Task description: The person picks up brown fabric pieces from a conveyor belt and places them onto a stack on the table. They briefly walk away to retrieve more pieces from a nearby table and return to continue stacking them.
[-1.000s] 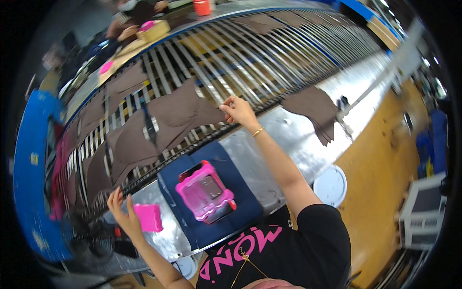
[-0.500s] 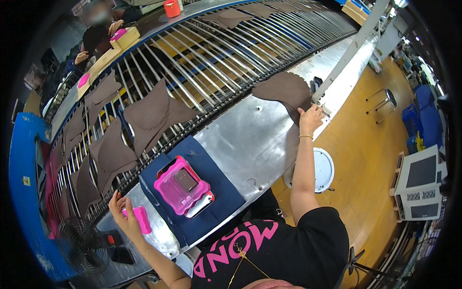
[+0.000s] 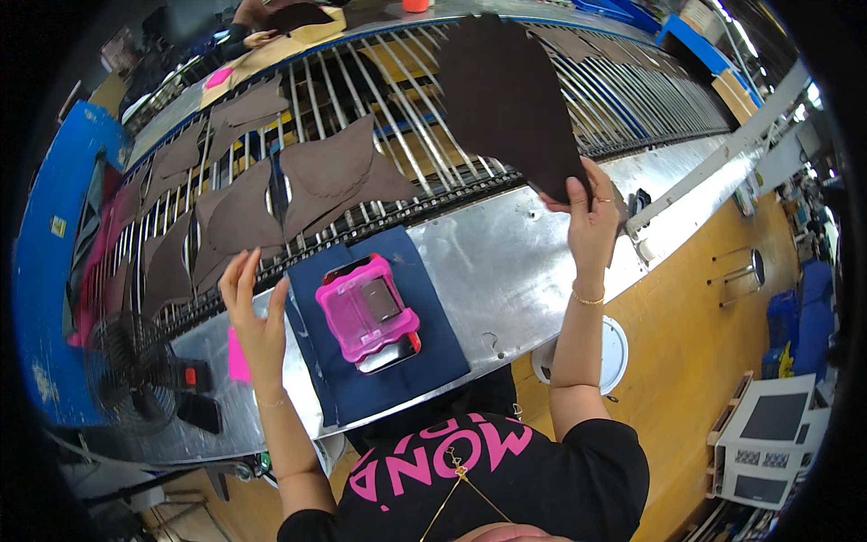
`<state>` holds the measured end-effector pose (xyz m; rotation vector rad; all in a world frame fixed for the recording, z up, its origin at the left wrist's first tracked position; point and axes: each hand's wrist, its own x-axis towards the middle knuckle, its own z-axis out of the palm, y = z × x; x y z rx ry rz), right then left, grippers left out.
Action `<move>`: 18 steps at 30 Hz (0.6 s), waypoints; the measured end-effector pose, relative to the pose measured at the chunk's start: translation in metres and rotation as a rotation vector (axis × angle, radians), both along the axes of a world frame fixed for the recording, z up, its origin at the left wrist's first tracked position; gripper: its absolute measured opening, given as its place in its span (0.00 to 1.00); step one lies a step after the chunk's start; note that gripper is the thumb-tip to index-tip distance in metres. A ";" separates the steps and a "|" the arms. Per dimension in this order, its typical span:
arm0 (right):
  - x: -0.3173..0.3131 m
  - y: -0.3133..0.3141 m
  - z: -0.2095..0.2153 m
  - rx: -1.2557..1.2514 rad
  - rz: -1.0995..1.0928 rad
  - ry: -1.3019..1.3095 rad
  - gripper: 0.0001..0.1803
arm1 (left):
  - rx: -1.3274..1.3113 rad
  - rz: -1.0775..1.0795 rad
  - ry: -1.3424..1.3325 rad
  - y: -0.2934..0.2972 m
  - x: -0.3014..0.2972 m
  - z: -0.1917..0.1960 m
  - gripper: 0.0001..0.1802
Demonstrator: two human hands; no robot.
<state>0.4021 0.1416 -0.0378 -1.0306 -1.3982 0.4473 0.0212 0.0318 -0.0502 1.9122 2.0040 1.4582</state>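
My right hand point(image 3: 593, 212) pinches the lower tip of a dark brown fabric panel point(image 3: 510, 99), wide and rounded at its far end. Raised off the metal table, the panel hides part of the bar conveyor behind it. A little more brown material shows beside that hand, partly covered by it. My left hand point(image 3: 257, 321) is empty, fingers apart, above the table's left part. Just below it lies a small pink block point(image 3: 239, 355). Between my hands, a pink scallop-edged plastic case point(image 3: 348, 316) rests on a dark blue cloth point(image 3: 424, 352).
Brown panels point(image 3: 339, 167) lie on the bar conveyor point(image 3: 411, 95) along the table's far edge. A black fan point(image 3: 131, 370) and a phone point(image 3: 200, 414) are at left. A white slanted arm point(image 3: 722, 149) crosses at right. Another person's hand point(image 3: 262, 38) is across the conveyor.
My right hand has lifted the brown panel off the table and swung it over the conveyor. My left hand has moved off the pink block. The whole view has turned somewhat.
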 end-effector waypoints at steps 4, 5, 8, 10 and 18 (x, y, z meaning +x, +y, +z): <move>-0.067 -0.017 0.000 -0.125 0.482 0.273 0.18 | 0.019 -0.090 -0.405 0.000 0.001 0.006 0.30; -0.080 -0.024 -0.003 -0.187 0.579 0.325 0.18 | 0.021 -0.187 -0.627 -0.002 0.003 0.012 0.25; -0.112 -0.033 -0.014 -0.254 0.842 0.373 0.18 | -0.262 -0.244 -0.692 -0.036 -0.039 0.011 0.16; -0.125 -0.034 -0.020 -0.253 0.838 0.205 0.14 | -0.078 -0.139 -0.504 -0.052 -0.045 0.020 0.08; -0.161 -0.037 -0.024 -0.117 0.770 -0.346 0.10 | -0.126 0.118 -0.255 -0.108 -0.073 0.053 0.06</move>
